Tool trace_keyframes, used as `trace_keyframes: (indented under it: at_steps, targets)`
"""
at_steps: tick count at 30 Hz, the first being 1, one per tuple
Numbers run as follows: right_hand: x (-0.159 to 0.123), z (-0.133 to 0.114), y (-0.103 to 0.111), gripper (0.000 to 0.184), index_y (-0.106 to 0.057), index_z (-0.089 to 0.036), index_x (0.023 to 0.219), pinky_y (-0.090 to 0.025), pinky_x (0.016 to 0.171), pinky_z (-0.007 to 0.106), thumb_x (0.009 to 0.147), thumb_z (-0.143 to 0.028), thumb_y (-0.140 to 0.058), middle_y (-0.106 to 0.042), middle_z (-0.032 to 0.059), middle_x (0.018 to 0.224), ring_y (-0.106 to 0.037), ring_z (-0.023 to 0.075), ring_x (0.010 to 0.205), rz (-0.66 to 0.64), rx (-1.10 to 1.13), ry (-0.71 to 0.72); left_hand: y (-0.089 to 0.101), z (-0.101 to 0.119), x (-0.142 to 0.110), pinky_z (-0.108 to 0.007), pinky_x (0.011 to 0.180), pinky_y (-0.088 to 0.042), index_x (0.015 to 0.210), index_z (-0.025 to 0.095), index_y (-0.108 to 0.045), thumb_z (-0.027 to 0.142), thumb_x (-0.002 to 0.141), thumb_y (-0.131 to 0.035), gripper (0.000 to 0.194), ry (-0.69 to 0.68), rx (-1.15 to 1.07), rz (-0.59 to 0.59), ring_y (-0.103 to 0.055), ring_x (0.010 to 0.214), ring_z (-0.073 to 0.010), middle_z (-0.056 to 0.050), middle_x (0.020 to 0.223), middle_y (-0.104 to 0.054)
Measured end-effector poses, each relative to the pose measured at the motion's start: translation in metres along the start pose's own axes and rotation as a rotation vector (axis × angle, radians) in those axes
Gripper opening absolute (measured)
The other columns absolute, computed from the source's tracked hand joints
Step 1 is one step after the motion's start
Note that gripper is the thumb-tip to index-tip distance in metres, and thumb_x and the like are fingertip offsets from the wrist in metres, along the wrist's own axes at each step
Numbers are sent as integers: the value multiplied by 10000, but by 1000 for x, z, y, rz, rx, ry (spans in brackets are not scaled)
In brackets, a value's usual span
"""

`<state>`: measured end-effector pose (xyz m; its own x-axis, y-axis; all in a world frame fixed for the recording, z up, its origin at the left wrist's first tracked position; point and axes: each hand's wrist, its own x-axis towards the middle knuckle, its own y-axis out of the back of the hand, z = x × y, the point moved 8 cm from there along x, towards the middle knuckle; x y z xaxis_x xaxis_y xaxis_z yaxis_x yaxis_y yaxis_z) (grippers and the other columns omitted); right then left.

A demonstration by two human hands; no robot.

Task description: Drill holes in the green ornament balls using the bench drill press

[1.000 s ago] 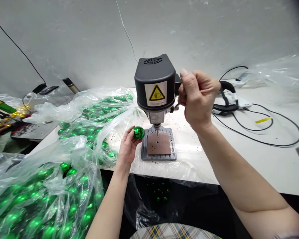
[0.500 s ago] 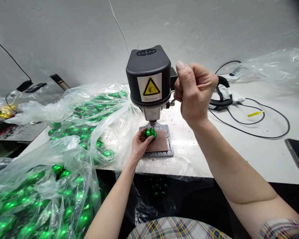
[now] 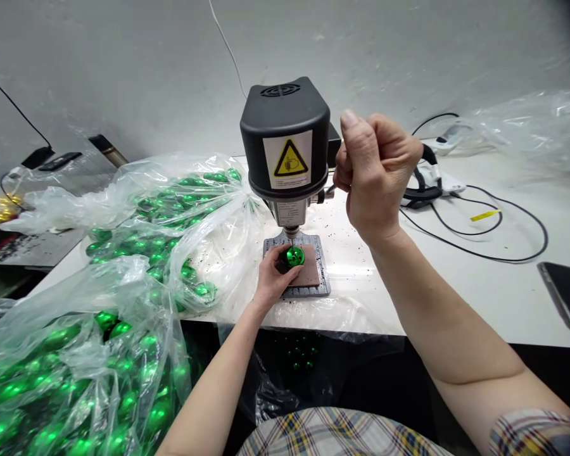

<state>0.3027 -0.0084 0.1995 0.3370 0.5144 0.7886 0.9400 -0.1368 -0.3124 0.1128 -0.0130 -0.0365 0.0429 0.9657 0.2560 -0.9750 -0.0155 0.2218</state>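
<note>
A small black bench drill (image 3: 285,142) with a yellow warning label stands on the white table (image 3: 456,297). My left hand (image 3: 272,278) pinches a shiny green ball (image 3: 294,256) and holds it on the brown pad of the drill's base (image 3: 308,273), right under the spindle. My right hand (image 3: 377,174) is raised beside the drill head, closed in a fist around the feed lever, which is mostly hidden by the fingers.
Clear plastic bags full of green balls lie on the table left of the drill (image 3: 171,215) and at the lower left (image 3: 66,373). More green balls sit in a dark bag below the table edge (image 3: 299,358). Black cables (image 3: 494,240), a headset and a dark phone (image 3: 567,294) lie at the right.
My left hand has carried the green ball from beside the base to under the spindle. My right hand stays on the lever. The view has shifted slightly.
</note>
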Motion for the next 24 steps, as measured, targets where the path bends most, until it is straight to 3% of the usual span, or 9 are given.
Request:
trace_keyframes:
  at_steps: [12,24]
  targets:
    - [-15,-10,5,533,-335,-207,504,-204,447,315,867,-361,-694,-300,-47,479,-276,75,432,10,-32,33,-5,-12,-1,-399,929,-548,1227,224,-621,344,699,-858,591,102,-41,-20,-678,1040,-254,-82,1143,-707]
    - [-53,-16,15,520,-220,-176,528,-208,434,290,878,-184,-605,-242,-45,476,-290,64,411,-19,-33,241,-6,-13,-2,-413,962,-531,1225,222,-621,330,687,-867,602,102,-89,-13,-672,1069,-266,-86,1143,-712]
